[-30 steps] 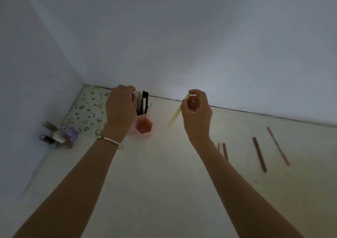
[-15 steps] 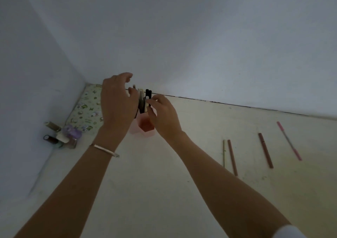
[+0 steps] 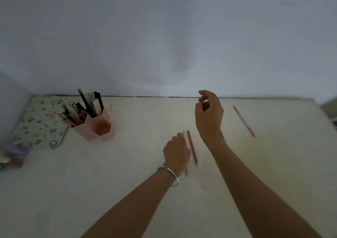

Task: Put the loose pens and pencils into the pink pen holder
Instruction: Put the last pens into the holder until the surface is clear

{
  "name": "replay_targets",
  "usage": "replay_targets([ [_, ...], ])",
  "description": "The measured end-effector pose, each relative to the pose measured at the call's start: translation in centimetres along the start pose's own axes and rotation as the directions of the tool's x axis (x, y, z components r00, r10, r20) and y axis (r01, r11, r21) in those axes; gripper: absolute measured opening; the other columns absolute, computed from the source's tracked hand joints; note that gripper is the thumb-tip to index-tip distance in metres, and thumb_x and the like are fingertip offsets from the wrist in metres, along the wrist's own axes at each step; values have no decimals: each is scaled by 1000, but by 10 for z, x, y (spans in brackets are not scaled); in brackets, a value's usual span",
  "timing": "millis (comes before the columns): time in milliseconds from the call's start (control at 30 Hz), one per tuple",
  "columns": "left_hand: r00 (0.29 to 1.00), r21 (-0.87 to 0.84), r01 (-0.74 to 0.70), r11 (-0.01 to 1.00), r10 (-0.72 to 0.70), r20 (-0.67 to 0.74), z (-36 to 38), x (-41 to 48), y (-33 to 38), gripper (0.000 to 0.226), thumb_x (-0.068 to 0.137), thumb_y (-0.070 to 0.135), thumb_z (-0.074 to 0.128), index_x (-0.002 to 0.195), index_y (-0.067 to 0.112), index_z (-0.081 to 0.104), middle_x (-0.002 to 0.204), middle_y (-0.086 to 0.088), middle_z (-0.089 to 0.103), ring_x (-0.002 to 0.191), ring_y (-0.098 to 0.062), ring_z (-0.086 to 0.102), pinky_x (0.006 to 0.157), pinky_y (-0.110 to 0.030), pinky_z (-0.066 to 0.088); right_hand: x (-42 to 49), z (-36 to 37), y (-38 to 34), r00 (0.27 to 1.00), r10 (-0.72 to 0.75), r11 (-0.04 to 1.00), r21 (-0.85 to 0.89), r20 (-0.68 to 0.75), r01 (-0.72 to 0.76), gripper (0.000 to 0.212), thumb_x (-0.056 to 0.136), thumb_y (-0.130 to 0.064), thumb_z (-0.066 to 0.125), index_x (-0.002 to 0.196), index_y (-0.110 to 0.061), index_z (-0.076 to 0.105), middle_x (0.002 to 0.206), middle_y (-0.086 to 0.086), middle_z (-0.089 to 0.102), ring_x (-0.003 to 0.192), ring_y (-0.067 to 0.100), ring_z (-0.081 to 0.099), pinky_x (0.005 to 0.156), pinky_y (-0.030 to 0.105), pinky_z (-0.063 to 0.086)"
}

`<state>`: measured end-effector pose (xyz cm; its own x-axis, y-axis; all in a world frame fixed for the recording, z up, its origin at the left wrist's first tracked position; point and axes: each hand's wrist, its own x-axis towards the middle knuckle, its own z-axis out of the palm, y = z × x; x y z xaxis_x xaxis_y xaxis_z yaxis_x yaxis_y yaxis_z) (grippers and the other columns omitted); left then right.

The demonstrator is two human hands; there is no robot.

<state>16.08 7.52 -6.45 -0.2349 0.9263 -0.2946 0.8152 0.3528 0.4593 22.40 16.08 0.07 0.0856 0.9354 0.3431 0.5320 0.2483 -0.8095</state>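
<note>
- Pink plastic pen holder (image 3: 99, 128), a cluster of hexagonal tubes, stands far left on the off-white table (image 3: 116, 188), well apart from both hands.
- Three tubes show. The rear and left ones hold a bunch of dark and pale pens (image 3: 89, 106), too crowded to count.
- Three loose items seen on the table:
  - one brown wooden pencil (image 3: 192, 149)
  - one thin pale pencil (image 3: 186, 172), mostly hidden under the left hand
  - one pink pen with a grey middle (image 3: 244, 121), far right
- Left hand (image 3: 176, 153) sits knuckles-up over the thin pale pencil, just beside the brown wooden pencil. Its fingers are bent down, and it can't be told whether they pinch it.
- One silver bangle (image 3: 170, 174) is on the left wrist.
- Right hand (image 3: 209, 116) is raised above the table, fingers loosely curled, thumb near forefinger, and holds nothing.
- One green floral-print pad (image 3: 39, 122) lies left of the holder, its print too blurred to read.
- Blurred purple object (image 3: 15, 151) sits at the left edge.
- Grey wall (image 3: 164, 37) stands behind.
</note>
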Motion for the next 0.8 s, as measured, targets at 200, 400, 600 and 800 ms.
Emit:
replay_targets([
  [200, 1000, 111, -5, 994, 3, 22, 25, 6, -3, 46, 92, 21, 57, 133, 8, 38, 121, -10, 56, 107, -27, 61, 86, -35, 53, -13, -27, 32, 997, 81, 996, -32, -5, -81, 37, 81, 0, 51, 107, -24, 64, 89, -10, 59, 60, 4, 51, 56, 10, 42],
  [400, 983, -359, -28, 933, -40, -179, -26, 19, -8, 67, 88, 13, 61, 147, 17, 30, 104, -8, 63, 89, -23, 66, 81, -36, 57, -20, -19, 39, 997, 82, 996, -46, 10, -82, 35, 83, -2, 51, 108, -23, 62, 89, -12, 59, 60, 4, 52, 56, 13, 43],
  [600, 883, -518, -266, 813, -10, -469, -107, 19, -12, 82, 87, 8, 67, 153, 31, 24, 81, 2, 53, 65, -8, 55, 66, -18, 54, -40, 7, 54, 903, 337, 851, -496, 268, -171, 34, 92, -15, 53, 126, -16, 55, 109, 5, 65, 97, 21, 62, 80, 32, 49],
  [800, 907, -545, -191, 816, -65, -416, -127, 6, -42, 92, 84, 7, 67, 155, 36, 16, 77, -1, 54, 64, -9, 56, 64, -20, 55, -71, 30, 61, 785, 400, 652, -749, 473, 119, 48, 101, -15, 38, 147, -15, 26, 127, 14, 50, 110, 31, 56, 88, 38, 48],
])
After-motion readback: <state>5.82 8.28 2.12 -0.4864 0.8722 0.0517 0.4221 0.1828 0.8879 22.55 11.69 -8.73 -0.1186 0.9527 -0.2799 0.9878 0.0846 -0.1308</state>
